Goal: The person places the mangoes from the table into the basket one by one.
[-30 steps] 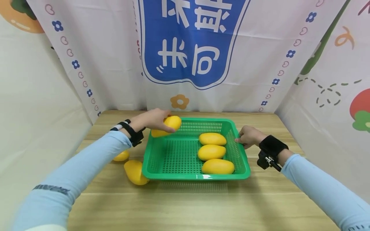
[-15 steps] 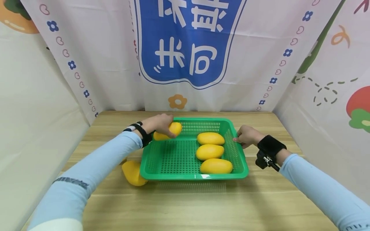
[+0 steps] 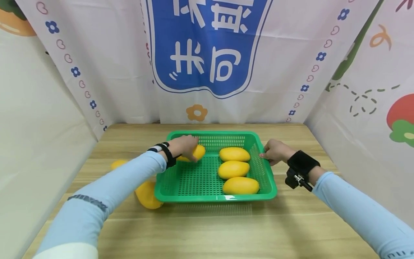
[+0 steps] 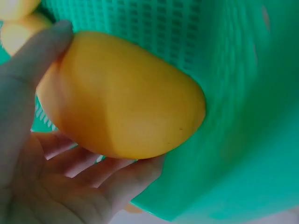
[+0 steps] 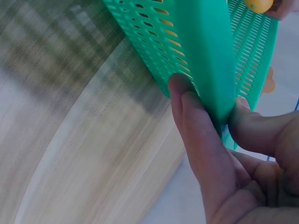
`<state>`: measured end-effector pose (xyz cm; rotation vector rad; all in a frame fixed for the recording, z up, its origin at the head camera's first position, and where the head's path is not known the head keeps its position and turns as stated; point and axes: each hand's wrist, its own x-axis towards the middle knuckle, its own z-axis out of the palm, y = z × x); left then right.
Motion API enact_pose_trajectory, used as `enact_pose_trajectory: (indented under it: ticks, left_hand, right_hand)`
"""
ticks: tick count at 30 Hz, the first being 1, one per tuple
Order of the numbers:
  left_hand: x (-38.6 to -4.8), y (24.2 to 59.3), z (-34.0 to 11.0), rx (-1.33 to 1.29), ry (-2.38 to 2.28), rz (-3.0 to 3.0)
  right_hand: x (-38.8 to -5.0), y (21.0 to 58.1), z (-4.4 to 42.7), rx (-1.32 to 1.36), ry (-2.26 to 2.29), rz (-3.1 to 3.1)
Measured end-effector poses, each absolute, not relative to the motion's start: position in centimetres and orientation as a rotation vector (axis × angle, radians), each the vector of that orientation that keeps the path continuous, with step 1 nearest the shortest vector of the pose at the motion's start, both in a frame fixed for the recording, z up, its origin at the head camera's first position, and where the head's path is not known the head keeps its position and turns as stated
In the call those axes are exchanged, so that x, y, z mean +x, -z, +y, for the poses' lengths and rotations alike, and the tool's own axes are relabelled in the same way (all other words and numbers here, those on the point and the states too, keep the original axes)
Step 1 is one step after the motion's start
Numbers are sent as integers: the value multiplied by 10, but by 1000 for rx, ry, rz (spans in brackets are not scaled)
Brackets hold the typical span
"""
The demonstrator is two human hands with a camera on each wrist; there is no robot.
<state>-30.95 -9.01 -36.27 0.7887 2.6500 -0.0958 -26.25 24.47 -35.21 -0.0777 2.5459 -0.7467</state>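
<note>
My left hand (image 3: 185, 145) grips a yellow mango (image 3: 199, 152) low inside the back left part of a green plastic basket (image 3: 207, 198). In the left wrist view, the thumb lies over one side of this mango (image 4: 121, 98) and the fingers pass along the other. Its far end is close to the basket wall; whether it touches is unclear. My right hand (image 3: 275, 151) pinches the basket's right rim, thumb inside and fingers outside. Three more mangoes (image 3: 234, 170) lie in a column along the basket's right side.
Outside the basket, one mango (image 3: 148, 196) lies by its front left corner. Another mango (image 3: 118, 164) is partly hidden behind my left forearm. The wooden table (image 3: 200, 233) ends at a printed cloth (image 3: 129, 79) behind, with cloth walls at both sides.
My left hand has lowered the mango from above the basket's left rim down into the basket, slightly rightward and nearer. The right hand keeps its hold on the rim. The view has shifted slightly.
</note>
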Motion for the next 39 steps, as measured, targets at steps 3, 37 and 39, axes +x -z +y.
enact_pose_trajectory:
  ticks: [3,37,39]
  left_hand:
    - [-306,364,-85,822,150,2643]
    - [-302,376,-67,732,255,2726]
    - [-302,376,-66,726,313,2710]
  right_hand:
    - [-262,351,245,-85,738,2548]
    - [-262,351,245,-77,770,2549]
    - [-261,351,245,-74,766,2550]
